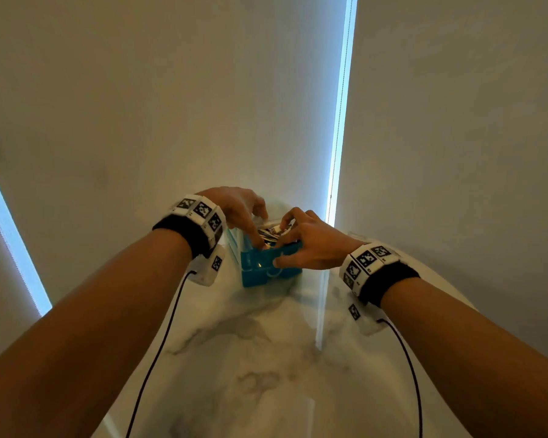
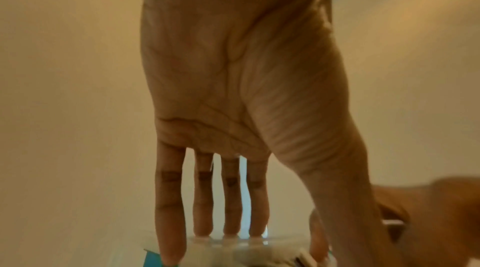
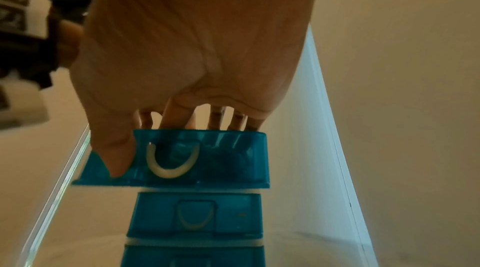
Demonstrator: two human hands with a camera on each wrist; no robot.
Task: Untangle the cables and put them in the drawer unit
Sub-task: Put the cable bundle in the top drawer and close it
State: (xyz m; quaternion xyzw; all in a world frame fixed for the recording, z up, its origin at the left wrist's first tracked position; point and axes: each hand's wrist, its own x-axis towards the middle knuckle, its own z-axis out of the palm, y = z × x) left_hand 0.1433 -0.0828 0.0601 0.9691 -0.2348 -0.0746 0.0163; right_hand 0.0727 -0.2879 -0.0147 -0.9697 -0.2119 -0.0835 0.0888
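A marble table [image 1: 253,358] is seen nearest, with two bare arms stretched out over it. A black band with white marker blocks is worn on each wrist, and a thin black wire [image 1: 159,352] is hung from each band.

Farther along the table, a small blue drawer unit [image 3: 193,216] is stood near the wall. Its top drawer [image 1: 268,259] is pulled out toward the person. A white curved handle [image 3: 172,161] is seen on the front of this drawer.

The top drawer is gripped by the right hand [image 1: 312,243]: the thumb is pressed on the blue front and the fingers are curled over the top edge into the drawer. The left hand [image 1: 239,208] is held over the drawer with its fingers straight and pointed down. Its fingertips [image 2: 170,255] are laid on the clear top of the unit and the things inside.

The cables [image 1: 271,235] are seen inside the open top drawer, between the two hands. They are small and blurred.

Behind, a plain wall [image 1: 171,90] and a bright strip of light [image 1: 340,105] are seen.
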